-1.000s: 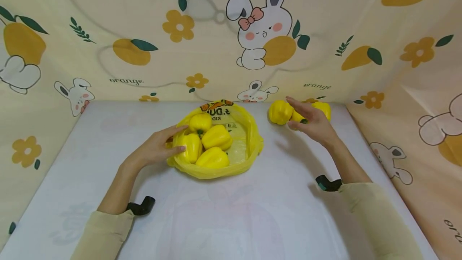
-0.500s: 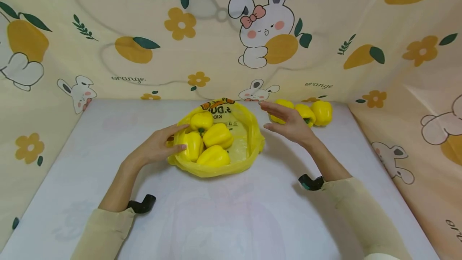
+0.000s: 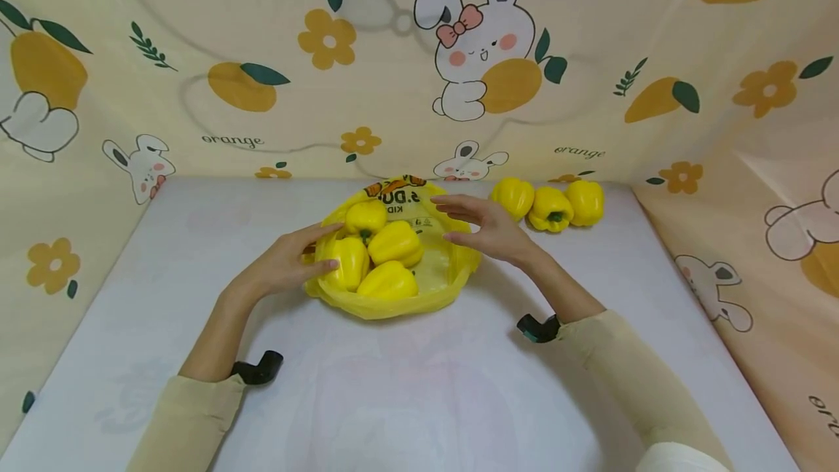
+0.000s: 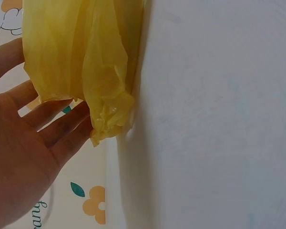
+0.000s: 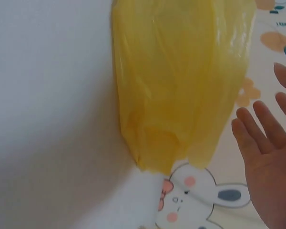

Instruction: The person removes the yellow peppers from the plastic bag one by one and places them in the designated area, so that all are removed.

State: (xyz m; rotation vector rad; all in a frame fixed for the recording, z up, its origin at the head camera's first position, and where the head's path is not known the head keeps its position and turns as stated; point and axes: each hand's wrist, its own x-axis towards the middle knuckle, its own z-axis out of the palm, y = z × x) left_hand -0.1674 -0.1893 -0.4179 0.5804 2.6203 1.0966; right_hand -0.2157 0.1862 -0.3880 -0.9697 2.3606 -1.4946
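Observation:
A yellow plastic bag point(image 3: 387, 308) stands with its mouth spread, several yellow bell peppers point(image 3: 395, 245) lying in its left part. At its left rim, my left hand point(image 3: 278, 264) holds the bag, thumb and forefinger over the edge by a pepper. The left wrist view has the other fingers of that hand point(image 4: 43, 138) along the outside of the bag point(image 4: 62, 47). My right hand point(image 3: 494, 231) is over the right rim, fingers extended and nothing in them. In the right wrist view this hand point(image 5: 271, 167) appears beside the bag point(image 5: 171, 95), palm showing.
Three more yellow peppers point(image 3: 550, 208) sit in a row on the white table point(image 3: 406, 399), right of the bag near the back edge. A patterned cloth point(image 3: 295, 100) with rabbits and oranges hangs behind and at both sides.
My right hand has moved left from above the three peppers to the bag's right rim, uncovering them. My left hand has stayed at the left rim.

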